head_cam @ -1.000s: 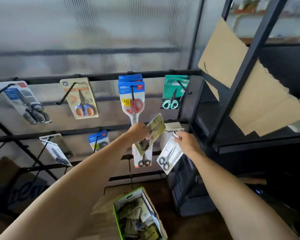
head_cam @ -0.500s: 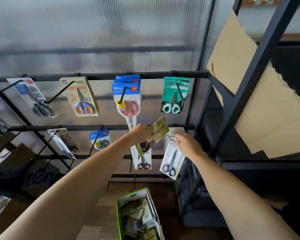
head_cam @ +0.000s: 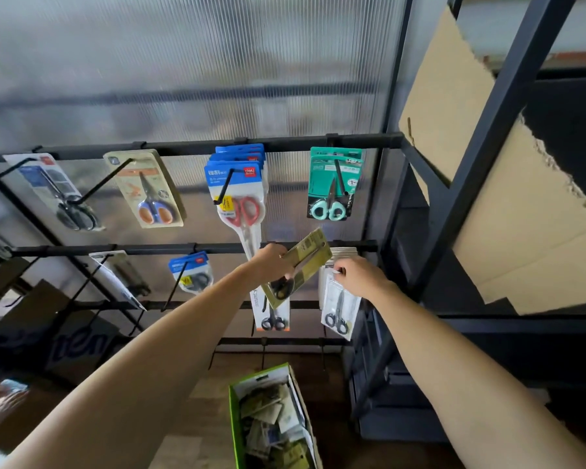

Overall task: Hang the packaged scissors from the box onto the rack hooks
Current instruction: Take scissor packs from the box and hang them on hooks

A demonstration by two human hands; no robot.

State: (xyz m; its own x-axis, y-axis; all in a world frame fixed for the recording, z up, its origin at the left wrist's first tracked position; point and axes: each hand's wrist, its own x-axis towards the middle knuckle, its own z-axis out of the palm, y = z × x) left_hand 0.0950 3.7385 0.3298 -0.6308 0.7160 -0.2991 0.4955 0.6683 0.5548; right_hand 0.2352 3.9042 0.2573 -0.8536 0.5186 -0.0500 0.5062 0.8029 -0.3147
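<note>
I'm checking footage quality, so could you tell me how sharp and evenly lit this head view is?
Head view: backlit through the ribbed panel, hazy there; wide-angle bend in the rack bars; olive scissors pack in the left hand reasonably sharp; box dim.

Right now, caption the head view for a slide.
Left hand holds an olive scissors pack while right hand pinches a white pack at a rack hook, above the box.

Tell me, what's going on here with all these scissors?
A person is stocking a display rack with packaged scissors. The left hand holds an olive-green pack at a tilt, not yet hung. The right hand pinches the top of a white pack at a middle-row hook. More packs wait in the green box below.
</note>
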